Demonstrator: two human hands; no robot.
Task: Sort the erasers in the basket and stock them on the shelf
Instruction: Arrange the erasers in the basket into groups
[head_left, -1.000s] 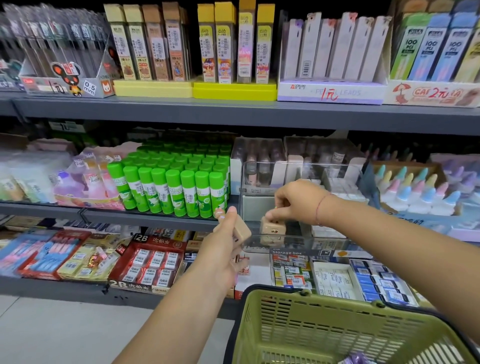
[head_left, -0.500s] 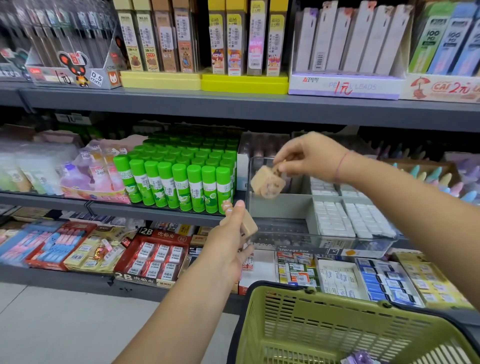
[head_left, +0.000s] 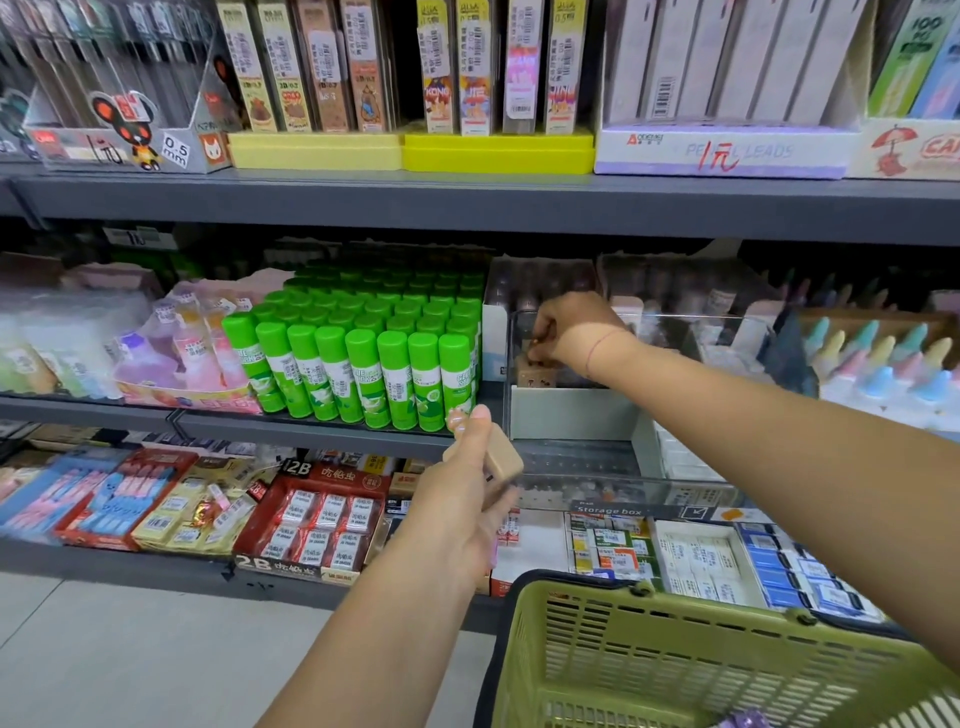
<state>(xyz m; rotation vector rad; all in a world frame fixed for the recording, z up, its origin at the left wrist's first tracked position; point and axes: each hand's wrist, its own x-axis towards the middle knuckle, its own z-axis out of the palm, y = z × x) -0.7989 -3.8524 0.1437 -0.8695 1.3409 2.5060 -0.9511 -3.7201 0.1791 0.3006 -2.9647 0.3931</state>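
Inside the clear storage box (head_left: 576, 457), at its back left corner, the right hand (head_left: 569, 325) pinches a tan eraser (head_left: 534, 359) under curled fingers. Just outside the box's front left corner, the left hand (head_left: 467, 504) grips a second tan eraser (head_left: 504, 460).

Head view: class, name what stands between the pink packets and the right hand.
Upright green glue sticks, then a white carton beside the right hand; head view.

Tan eraser (head_left: 503, 457), olive-green basket (head_left: 675, 649), bright green glue sticks (head_left: 358, 374).
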